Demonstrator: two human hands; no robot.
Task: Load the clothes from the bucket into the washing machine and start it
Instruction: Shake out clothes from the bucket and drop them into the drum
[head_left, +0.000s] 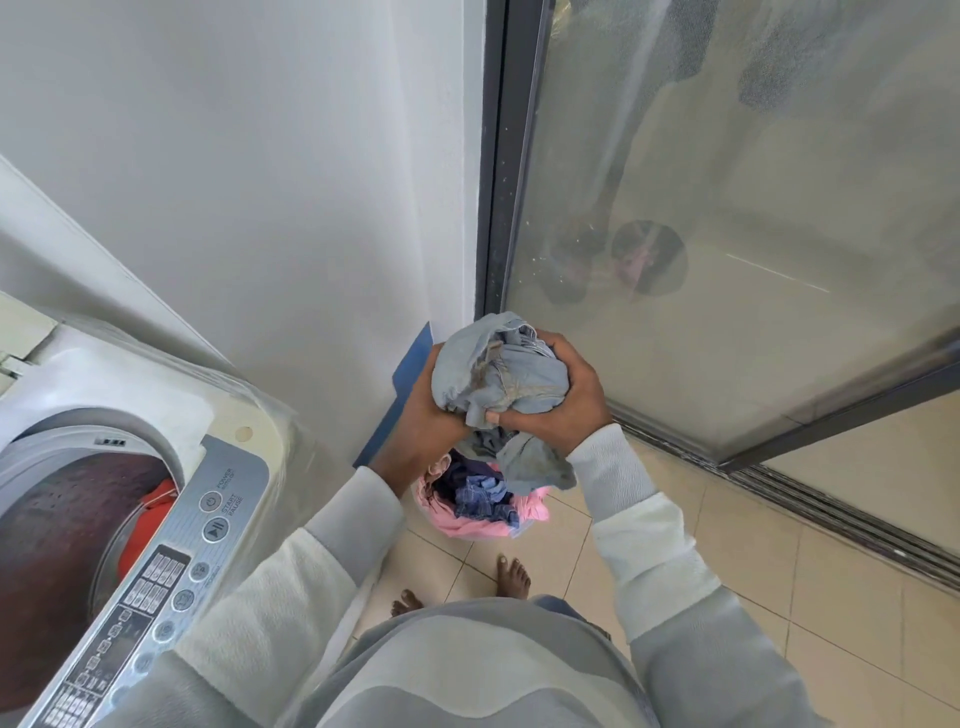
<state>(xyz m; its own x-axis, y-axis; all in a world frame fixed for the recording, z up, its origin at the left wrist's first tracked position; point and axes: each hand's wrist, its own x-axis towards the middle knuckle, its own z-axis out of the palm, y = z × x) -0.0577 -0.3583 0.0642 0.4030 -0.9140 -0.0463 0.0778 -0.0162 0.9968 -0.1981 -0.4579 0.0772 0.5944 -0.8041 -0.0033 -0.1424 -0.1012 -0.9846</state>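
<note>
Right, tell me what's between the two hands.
A bunched pale-blue garment, gripped by the left hand and right hand, in the head view.

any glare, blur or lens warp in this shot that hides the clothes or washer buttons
Head view: wide-angle warp bows the door frame; the glass door is hazy with faint reflections, no harsh glare; the pale blue garment is sharp; small lower labels on the control panel blur.

The washing machine (130, 415) runs off the frame at 8 o'clock, and its smaller panel labels (104, 649) are too small to read. The left hand's (423, 410) fingers hide behind the grey bundle (498, 374). At 6 o'clock of the bundle, clothes (480, 496) cover nearly all of the bucket (521, 530). Everything behind the frosted door (753, 156) at 2 o'clock is blurred.
</note>
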